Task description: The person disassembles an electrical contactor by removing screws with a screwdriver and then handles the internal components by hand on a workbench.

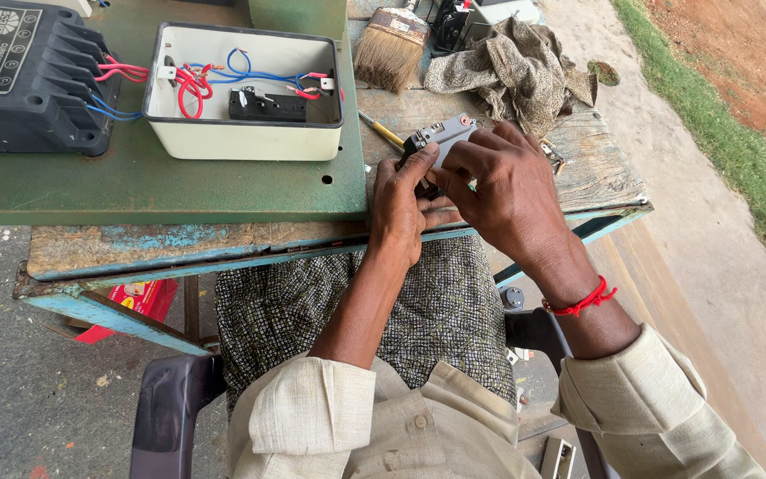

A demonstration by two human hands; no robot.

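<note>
At frame centre, your left hand (403, 206) and right hand (498, 182) both gripped the grey switch part (441, 137) above the tabletop (161, 182). The open white box (246, 89), upper left, stayed wired but uncovered.

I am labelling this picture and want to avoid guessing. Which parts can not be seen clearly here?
- Head view: the grey switch part is half covered by the left hand and right hand; its lower half is hidden.
- Screwdriver: its tip is behind the hands.
- Black unit: cut off by the left and top edges.
- Brush: its handle is cut off by the top edge.
</note>
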